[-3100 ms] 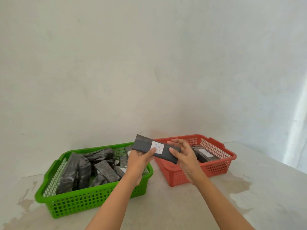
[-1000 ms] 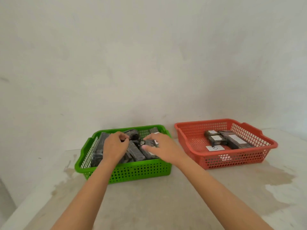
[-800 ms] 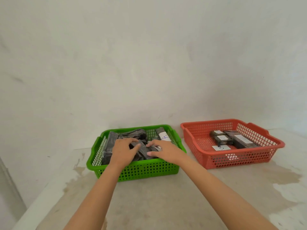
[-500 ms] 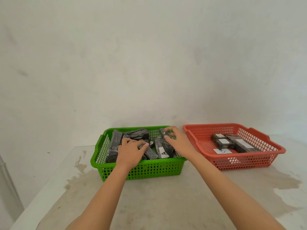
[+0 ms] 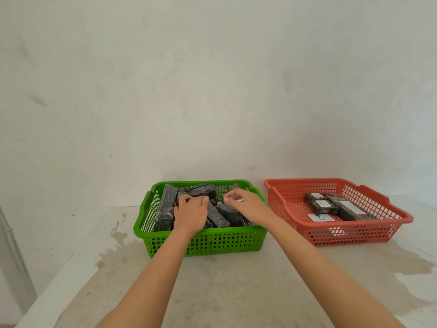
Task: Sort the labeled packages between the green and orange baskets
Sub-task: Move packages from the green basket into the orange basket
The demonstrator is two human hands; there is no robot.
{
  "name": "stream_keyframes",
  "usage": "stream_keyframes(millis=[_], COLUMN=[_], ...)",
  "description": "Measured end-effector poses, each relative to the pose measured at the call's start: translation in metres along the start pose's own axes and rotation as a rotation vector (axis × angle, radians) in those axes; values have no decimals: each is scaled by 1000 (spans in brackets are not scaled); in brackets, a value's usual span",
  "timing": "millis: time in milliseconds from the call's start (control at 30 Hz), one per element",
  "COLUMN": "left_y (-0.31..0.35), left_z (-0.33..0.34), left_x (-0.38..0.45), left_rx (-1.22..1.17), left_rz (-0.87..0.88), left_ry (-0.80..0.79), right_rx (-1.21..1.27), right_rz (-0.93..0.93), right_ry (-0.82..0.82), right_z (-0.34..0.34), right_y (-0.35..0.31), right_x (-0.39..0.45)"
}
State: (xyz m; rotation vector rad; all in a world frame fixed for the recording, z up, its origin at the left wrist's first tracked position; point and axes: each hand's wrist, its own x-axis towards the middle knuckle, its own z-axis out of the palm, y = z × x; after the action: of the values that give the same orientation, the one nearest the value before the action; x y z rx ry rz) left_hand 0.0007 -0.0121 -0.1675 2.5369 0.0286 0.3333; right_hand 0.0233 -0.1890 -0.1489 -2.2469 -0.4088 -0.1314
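The green basket (image 5: pixel 203 243) stands at the centre left, filled with several black wrapped packages (image 5: pixel 166 204). Both of my hands are inside it. My left hand (image 5: pixel 191 214) lies on the pile with its fingers curled over the edge of one package. My right hand (image 5: pixel 247 205) is beside it, fingertips bent down onto a black package (image 5: pixel 230 213) whose white label peeks out under the fingers. The orange basket (image 5: pixel 350 234) stands to the right, holding three black packages (image 5: pixel 350 209) with white labels and a flat white label (image 5: pixel 321 217).
Both baskets rest on a pale, stained table (image 5: pixel 224 280) against a white wall. The table's left edge (image 5: pixel 71 256) runs diagonally, with a pale pipe (image 5: pixel 10 235) beyond it. A narrow gap separates the two baskets.
My right hand has moved left from the basket's right side toward the middle of the pile. My left hand's fingers have curled over a package. The long package I held earlier now lies in the orange basket.
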Motion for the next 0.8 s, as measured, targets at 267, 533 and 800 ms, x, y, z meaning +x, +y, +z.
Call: stream_keyframes(millis=[267,533,800], left_y=[-3,-5,-1], left_z=[-8,3,2], left_x=[19,21,14], left_rx=[391,50,-347], left_rz=[-261,-195,51], left_ry=[-128,24,133], right_rx=[-60,-110,-19], right_rz=[8,12,72], right_ry=[-114,43,189], right_z=[9,12,14], right_y=[15,20,21], right_x=[-11,-9,-7])
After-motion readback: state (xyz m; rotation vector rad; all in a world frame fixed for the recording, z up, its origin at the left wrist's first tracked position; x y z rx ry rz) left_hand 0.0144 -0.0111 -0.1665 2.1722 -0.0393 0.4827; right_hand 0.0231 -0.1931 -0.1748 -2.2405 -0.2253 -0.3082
